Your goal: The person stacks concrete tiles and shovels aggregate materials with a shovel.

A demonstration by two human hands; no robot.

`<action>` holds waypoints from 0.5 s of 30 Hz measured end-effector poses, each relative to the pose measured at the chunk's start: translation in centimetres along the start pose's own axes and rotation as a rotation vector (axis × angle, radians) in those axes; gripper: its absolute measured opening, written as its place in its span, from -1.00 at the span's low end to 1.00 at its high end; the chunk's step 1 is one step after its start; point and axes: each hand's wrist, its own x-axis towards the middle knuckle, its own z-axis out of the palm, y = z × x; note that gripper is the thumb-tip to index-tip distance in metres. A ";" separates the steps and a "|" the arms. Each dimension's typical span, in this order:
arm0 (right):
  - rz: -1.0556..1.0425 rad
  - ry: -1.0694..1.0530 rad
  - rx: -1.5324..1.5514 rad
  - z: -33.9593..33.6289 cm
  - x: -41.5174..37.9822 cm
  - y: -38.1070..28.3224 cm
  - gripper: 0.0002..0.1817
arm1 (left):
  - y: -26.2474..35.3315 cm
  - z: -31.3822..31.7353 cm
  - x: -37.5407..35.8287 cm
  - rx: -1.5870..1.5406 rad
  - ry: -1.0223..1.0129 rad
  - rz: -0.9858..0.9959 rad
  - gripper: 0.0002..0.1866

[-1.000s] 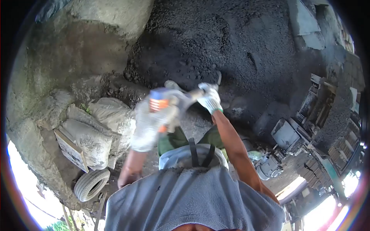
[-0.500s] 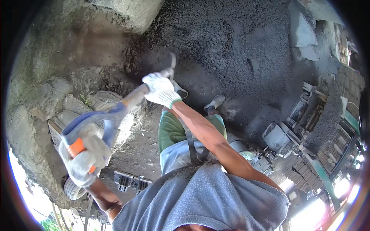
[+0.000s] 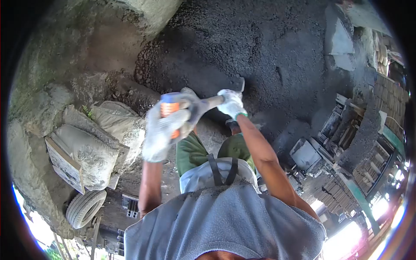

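Note:
My left hand (image 3: 167,123), in a pale work glove, is wrapped round the blue and orange D-shaped grip of a shovel (image 3: 211,102), left of centre. Farther along, my right hand (image 3: 232,103), in a white glove with a green cuff, closes round the shaft near the metal end. The shovel lies nearly level across my body, above my legs. Most of its blade is hidden or blends into the dark gravel mix (image 3: 268,56).
Stacked sacks (image 3: 93,151) and a wooden board (image 3: 65,162) lie at the left, a tyre (image 3: 86,209) below them. Concrete blocks border the pile. Metal machinery (image 3: 307,154) and slatted stacks (image 3: 389,97) stand at the right.
Both hands and the shovel have swung to the right. My left hand has risen from the lower left towards my right hand, and the shaft is now closer to level.

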 end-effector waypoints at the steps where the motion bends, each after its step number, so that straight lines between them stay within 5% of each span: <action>1: -0.053 -0.033 0.104 -0.7 0.5 -3.2 -0.74 | 1.3 -2.0 -1.3 0.106 0.075 0.059 -0.63; 6: -0.397 -0.159 0.164 0.4 6.3 -20.2 -0.79 | 7.8 -7.8 -7.7 0.382 0.495 0.246 -0.59; 7: -0.476 -0.088 0.184 -2.2 5.3 -23.4 -0.76 | 7.8 -8.3 -8.6 0.134 0.540 0.346 -0.58; 11: -0.764 -0.040 0.097 -1.6 6.9 -29.9 -0.70 | 9.6 -6.9 -13.5 0.354 0.707 0.261 -0.59; 14: -0.957 0.130 0.074 -3.8 4.6 -31.4 -0.67 | 11.2 -8.6 -16.6 0.120 0.393 0.646 -0.46; 15: -0.924 0.113 0.025 -5.1 3.6 -31.3 -0.66 | 12.7 -9.1 -17.7 0.154 0.335 0.600 -0.47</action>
